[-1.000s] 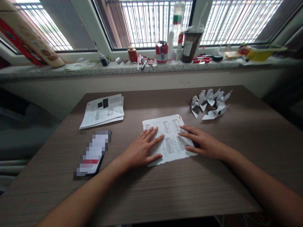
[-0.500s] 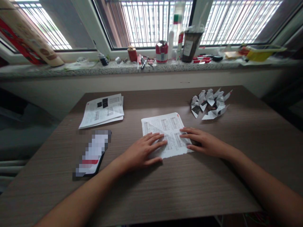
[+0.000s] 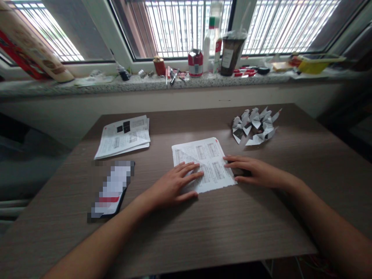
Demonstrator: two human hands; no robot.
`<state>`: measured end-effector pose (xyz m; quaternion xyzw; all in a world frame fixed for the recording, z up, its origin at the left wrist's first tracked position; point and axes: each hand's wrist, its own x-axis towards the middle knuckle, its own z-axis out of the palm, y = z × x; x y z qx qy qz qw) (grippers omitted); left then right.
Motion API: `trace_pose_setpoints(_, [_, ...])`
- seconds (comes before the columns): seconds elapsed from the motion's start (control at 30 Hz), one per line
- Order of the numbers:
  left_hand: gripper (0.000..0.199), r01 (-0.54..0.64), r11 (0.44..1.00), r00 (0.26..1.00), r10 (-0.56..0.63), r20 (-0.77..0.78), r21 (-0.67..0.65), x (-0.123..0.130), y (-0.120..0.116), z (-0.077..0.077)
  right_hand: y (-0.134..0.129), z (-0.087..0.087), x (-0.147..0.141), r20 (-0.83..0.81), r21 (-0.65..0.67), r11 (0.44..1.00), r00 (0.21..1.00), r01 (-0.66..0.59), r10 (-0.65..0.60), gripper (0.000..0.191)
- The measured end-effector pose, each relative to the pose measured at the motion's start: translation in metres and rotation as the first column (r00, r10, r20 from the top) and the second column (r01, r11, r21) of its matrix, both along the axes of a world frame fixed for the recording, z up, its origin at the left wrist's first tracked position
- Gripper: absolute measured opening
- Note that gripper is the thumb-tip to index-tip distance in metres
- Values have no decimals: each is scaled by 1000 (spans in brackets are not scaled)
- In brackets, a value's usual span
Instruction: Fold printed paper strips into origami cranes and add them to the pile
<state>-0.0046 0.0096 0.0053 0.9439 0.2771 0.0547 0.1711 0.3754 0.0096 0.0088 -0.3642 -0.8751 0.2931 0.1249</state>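
A printed sheet of paper [image 3: 213, 166] lies flat on the wooden table, its near edge torn and a diagonal crease across it. My left hand [image 3: 177, 184] rests on its left part, fingers spread and palm down, covering the near left corner. At the sheet's right edge is my right hand [image 3: 248, 170], fingers stretched out and fingertips at the paper. Neither hand grasps anything. Beyond my right hand stands a ring of folded paper pieces [image 3: 255, 126], white with grey print.
A stack of printed sheets [image 3: 123, 135] lies at the table's back left, with a phone [image 3: 112, 190], its screen blurred, nearer me. On the windowsill [image 3: 139, 83] stand a red can [image 3: 195, 64], a lidded cup [image 3: 231, 56], a bottle [image 3: 209, 46] and a yellow container [image 3: 314, 66].
My right hand has drawn slightly to the right, from on top of the sheet to its edge. My left hand stays on the paper. The whole view has shifted a little.
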Motion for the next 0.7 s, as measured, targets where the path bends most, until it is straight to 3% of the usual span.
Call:
trace_pose_setpoints(0.23, [72,-11,1000,1000,11,16,-9,1,-2,5,0,0,1,-17,-16,1000,1000,8,-9,50])
trace_pose_setpoints(0.4, [67,-10,1000,997,11,73,-8,1,-3,3,-2,2,-1,-23,-12,1000,999,24,-24,66])
trace_pose_setpoints(0.6, [60,-10,1000,996,11,86,-19,0,-2,2,-3,0,-3,-28,50,999,1000,10,-9,52])
trace_pose_setpoints(0.7, [56,-10,1000,997,11,78,-15,0,-1,3,-4,1,-4,-24,66,998,1000,-6,8,55])
